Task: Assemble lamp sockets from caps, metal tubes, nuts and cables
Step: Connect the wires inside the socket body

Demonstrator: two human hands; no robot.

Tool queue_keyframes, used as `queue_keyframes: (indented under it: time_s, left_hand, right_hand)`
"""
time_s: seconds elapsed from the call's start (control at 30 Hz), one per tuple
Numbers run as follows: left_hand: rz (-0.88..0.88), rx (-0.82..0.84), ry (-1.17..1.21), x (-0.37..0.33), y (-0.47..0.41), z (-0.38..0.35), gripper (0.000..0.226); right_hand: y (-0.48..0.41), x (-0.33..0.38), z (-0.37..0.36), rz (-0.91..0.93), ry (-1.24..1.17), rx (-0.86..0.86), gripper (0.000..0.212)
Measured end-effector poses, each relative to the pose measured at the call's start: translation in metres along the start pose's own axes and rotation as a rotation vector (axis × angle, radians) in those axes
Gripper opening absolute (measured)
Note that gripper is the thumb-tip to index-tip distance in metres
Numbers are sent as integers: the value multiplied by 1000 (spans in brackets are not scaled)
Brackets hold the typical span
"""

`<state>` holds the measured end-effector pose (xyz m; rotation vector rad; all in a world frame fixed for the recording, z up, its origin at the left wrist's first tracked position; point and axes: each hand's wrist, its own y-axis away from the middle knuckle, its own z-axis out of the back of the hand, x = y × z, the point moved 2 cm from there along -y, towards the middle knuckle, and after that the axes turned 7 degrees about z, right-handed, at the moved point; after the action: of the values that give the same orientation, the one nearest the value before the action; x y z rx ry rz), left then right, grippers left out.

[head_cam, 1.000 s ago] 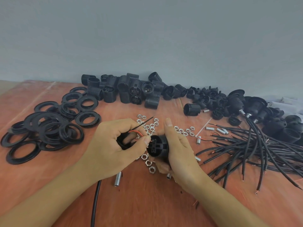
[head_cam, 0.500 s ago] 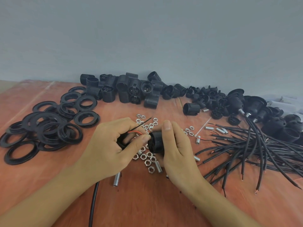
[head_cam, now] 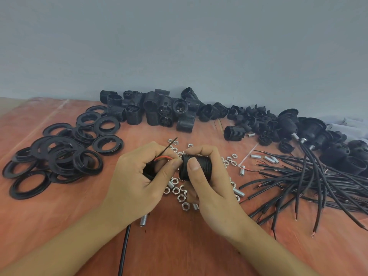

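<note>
Head view is looking down on a reddish table point(head_cam: 179, 250) where the right hand point(head_cam: 211, 188) is gripping a ribbed black socket body point(head_cam: 201, 164), thumb lying across its side and fingers curling over the top, just above a scatter of nuts point(head_cam: 177, 191). The left hand point(head_cam: 137, 182) is closing round a black cap point(head_cam: 148, 173), mostly hidden in the palm, while its thumb and forefinger are pinching a red wire point(head_cam: 163, 158) right at the mouth of the socket body; a black wire point(head_cam: 169, 145) is sticking up past the knuckles. A black cable point(head_cam: 124, 250) is running from under the left wrist toward the near edge, with a threaded metal tube point(head_cam: 143, 220) lying just beside it. Flat black rings point(head_cam: 65, 154) are lying heaped at the left, loose socket shells point(head_cam: 155, 110) are crowding along the grey wall point(head_cam: 179, 46), and a bundle of cut cables point(head_cam: 308, 186) is fanning out on the right, reaching finished sockets point(head_cam: 288, 124) at the far right
</note>
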<state>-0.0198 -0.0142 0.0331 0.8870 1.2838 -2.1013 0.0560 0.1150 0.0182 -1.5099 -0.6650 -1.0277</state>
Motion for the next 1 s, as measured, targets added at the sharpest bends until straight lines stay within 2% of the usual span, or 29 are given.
queue_keyframes:
  time_s: [0.33, 0.47, 0.7, 0.87, 1.0]
  left_hand:
    - [16, 20, 142, -5, 3, -3, 14]
    - [83, 44, 214, -3, 1, -5, 16]
    - [73, 6, 131, 1, -2, 0, 15]
    - [86, -6, 110, 3, -2, 1, 11]
    - [111, -7, 90, 5, -3, 0, 8]
  right_hand:
    - [-1, 6, -3, 89, -50, -80, 13]
    - [-2, 5, -2, 109, -90, -105, 11]
    - [-5, 0, 0, 58, -96, -141, 19]
    - [-6, -6, 2, -19, -233, -159, 24]
    - [-6, -5, 4, 28, -201, -150, 22]
